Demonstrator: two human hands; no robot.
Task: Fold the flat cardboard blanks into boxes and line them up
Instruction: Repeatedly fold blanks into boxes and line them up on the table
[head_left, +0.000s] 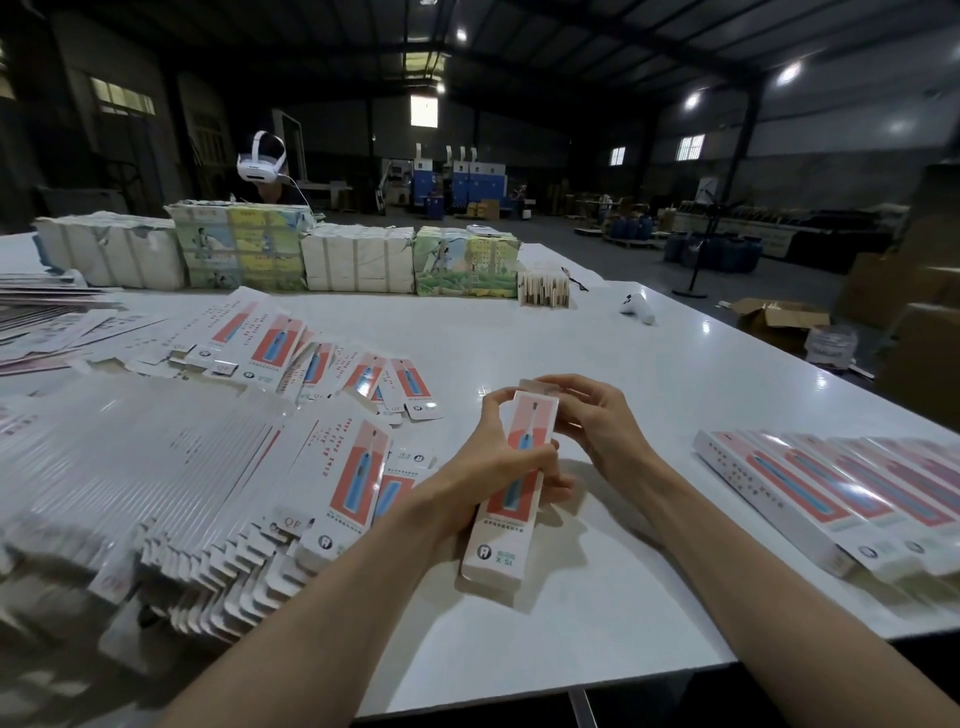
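I hold a long white box printed with a red panel and a blue toothbrush, tilted above the white table. My left hand grips its middle, with the thumb on the front face. At the box's far end, my right hand curls its fingers round the top flap. A big heap of flat blanks of the same print lies to the left. Several folded boxes lie side by side in a row at the right.
More flat blanks are spread across the table's middle left. Wrapped bundles of stock line the far edge, with a person in a white headset behind them. A white controller lies far right. Open cartons sit on the floor beyond.
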